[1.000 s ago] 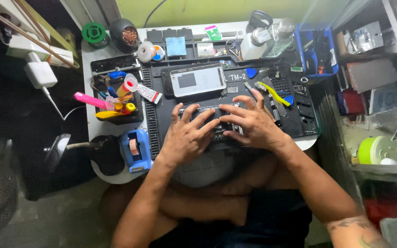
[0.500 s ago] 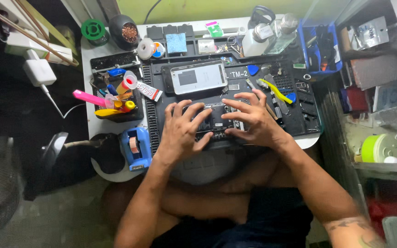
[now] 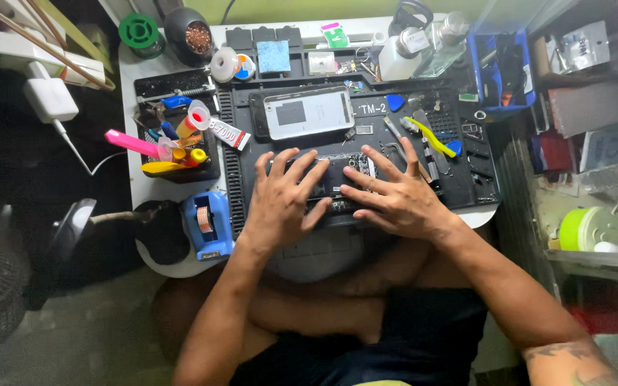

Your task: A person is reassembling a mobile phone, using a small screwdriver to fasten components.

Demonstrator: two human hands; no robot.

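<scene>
Black opened phone at frame centre on the mat — thin, stiff, fragile. Left hand, right hand pressing flat, fingers splayed wide — best held by edges.

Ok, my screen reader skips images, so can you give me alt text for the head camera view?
Seen from above, a person's left hand and right hand lie spread over an opened phone on a black work mat. A second phone lies screen up just beyond it, with tweezers, a blue tape dispenser and glue tubes around.
</scene>
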